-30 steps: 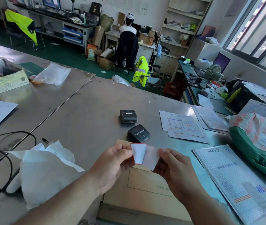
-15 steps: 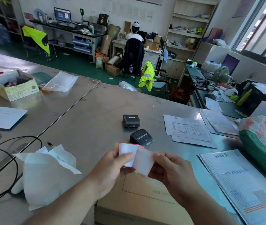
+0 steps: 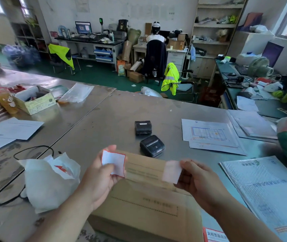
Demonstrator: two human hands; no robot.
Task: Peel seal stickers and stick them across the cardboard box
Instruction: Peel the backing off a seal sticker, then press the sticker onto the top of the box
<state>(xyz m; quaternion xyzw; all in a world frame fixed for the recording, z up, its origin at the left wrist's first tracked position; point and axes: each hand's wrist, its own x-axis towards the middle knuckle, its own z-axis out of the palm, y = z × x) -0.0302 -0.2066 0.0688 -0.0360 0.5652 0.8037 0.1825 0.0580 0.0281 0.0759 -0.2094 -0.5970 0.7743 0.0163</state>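
The steel counter (image 3: 104, 119) is dull and scuffed, with a seam running toward its far edge. The cardboard box (image 3: 148, 206) lies flat at the near edge. Above it the left hand (image 3: 100, 177) has its fingers pinching a red-edged seal sticker (image 3: 113, 163), and the right hand's (image 3: 198, 182) fingers pinch a translucent backing sheet (image 3: 171, 172), the two pieces well apart. Two black label printers (image 3: 152, 145) sit mid-counter, printed sheets (image 3: 209, 133) toward the right edge, and a white bag (image 3: 50, 180) and black cable (image 3: 25, 154) toward the left.

Beyond the far edge are a green floor (image 3: 95, 75), a hi-vis vest (image 3: 171, 77) on a chair, and a seated person (image 3: 155, 37) at a desk.

The box's faint print and dashed frame are unreadable. So is the grey mailer (image 3: 270, 189), and a red label (image 3: 214, 234) with white characters is cut off.
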